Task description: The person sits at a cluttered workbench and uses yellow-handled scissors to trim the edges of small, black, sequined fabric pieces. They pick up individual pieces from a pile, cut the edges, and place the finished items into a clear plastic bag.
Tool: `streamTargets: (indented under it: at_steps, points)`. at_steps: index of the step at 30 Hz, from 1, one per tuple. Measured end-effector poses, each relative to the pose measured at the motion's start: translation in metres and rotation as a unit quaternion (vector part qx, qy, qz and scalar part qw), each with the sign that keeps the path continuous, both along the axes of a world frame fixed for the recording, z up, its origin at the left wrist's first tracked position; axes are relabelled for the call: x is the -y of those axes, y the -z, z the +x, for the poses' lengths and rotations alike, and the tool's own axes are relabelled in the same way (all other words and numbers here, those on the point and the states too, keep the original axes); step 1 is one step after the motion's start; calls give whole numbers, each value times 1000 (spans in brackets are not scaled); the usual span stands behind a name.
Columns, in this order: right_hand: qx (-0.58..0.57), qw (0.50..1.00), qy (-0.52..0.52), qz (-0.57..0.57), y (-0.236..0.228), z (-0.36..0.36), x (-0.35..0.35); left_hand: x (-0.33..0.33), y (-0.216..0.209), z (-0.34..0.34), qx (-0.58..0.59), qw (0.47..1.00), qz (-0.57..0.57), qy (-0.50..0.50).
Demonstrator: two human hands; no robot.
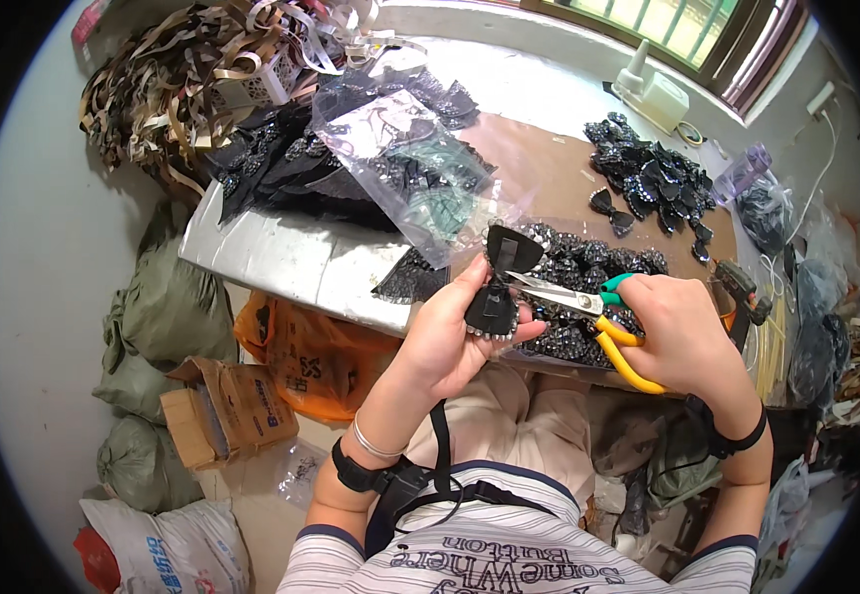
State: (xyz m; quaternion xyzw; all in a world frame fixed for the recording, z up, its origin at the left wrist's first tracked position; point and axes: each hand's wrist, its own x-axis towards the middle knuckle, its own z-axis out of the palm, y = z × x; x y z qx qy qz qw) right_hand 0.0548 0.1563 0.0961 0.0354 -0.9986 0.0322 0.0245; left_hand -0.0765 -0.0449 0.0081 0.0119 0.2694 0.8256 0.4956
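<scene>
- The left hand's (440,342) fingers are clamped on a black fabric bow with a bead-trimmed rim (492,299), thumb on top and the other fingers beneath.
- The right hand's (677,322) fingers are wrapped around the handles of metal scissors with one green and one yellow grip (588,303); the blades look slightly parted.
- The bow lies left of the right fingers, its long axis running roughly from near to far. The blades come across it from the right, tips at its narrow middle; whether any fabric sits between them, I cannot tell. The left hand is nearer the bow.
- Both hands work above the near edge of the worktop (282,253), with a heap of dark, glittering beaded pieces (569,342) close under the scissors.
- Beyond the bow, a smooth brown sheet (549,163) offers open room toward the far edge.
- A crumpled clear plastic bag (440,213) crowds the far left side; a pile of small black bows (653,178) sits toward the far right corner.
</scene>
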Motion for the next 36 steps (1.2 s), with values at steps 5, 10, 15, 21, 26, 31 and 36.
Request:
streamTargets:
  at_steps: [5, 10, 15, 21, 26, 31, 36]
  points:
    - [-12, 1000, -6, 4, 5, -4, 2, 2, 2, 0, 47, 997, 63, 1]
    - [-11, 999, -23, 33, 6, -8, 6, 4, 2, -1, 53, 997, 54, -5]
    - [-15, 997, -38, 66, 4, -19, 7, 9, 4, -7, 56, 997, 48, 19]
    - [34, 997, -56, 46, -4, -29, 12, 15, -3, -12, 100, 991, 86, 26]
    - [42, 996, -68, 29, 2, -35, 8, 20, -4, -18, 92, 992, 85, 34]
    - [9, 998, -63, 8, 7, -51, 8, 23, -1, -32, 68, 994, 82, 11]
    - [25, 988, -76, -134, 20, -84, 3, 18, 1, -64, 6, 997, 63, -35]
